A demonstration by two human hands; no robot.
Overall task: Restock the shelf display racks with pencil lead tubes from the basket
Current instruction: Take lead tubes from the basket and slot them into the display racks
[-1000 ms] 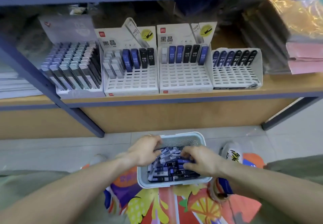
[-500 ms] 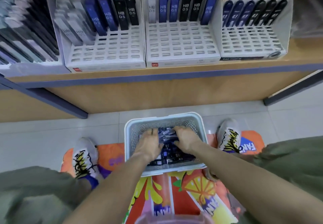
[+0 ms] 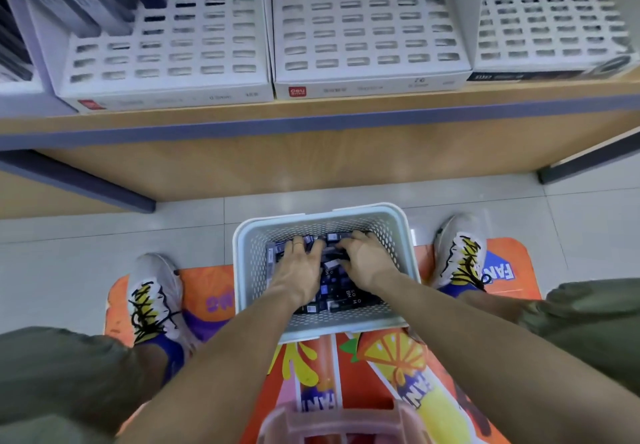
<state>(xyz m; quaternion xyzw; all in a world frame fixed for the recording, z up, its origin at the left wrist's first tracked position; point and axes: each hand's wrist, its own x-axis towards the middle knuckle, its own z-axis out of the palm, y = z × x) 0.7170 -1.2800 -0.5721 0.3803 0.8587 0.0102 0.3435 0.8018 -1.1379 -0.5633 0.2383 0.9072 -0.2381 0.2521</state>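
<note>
A pale blue perforated basket [image 3: 244, 270] stands on the floor between my feet, filled with dark blue and black pencil lead tubes [image 3: 341, 296]. Both my hands are inside it. My left hand [image 3: 299, 265] lies on the tubes with its fingers spread and fairly straight. My right hand [image 3: 363, 258] sits beside it, fingers bent down among the tubes around a dark one. On the shelf above stand three white slotted racks, left [image 3: 166, 59], middle [image 3: 367, 31] and right [image 3: 547, 28], each with tubes only in its back rows and open slots in front.
The wooden shelf edge [image 3: 311, 116] has a blue trim; dark metal legs [image 3: 86, 184] run down on both sides. My shoes [image 3: 152, 298] rest on an orange printed mat [image 3: 381, 357]. A pink rim [image 3: 332, 419] shows at the bottom edge.
The view has tilted down and moved closer, so the racks' tops are cut off. Both hands have pushed deeper and farther forward in the basket, staying on the tubes.
</note>
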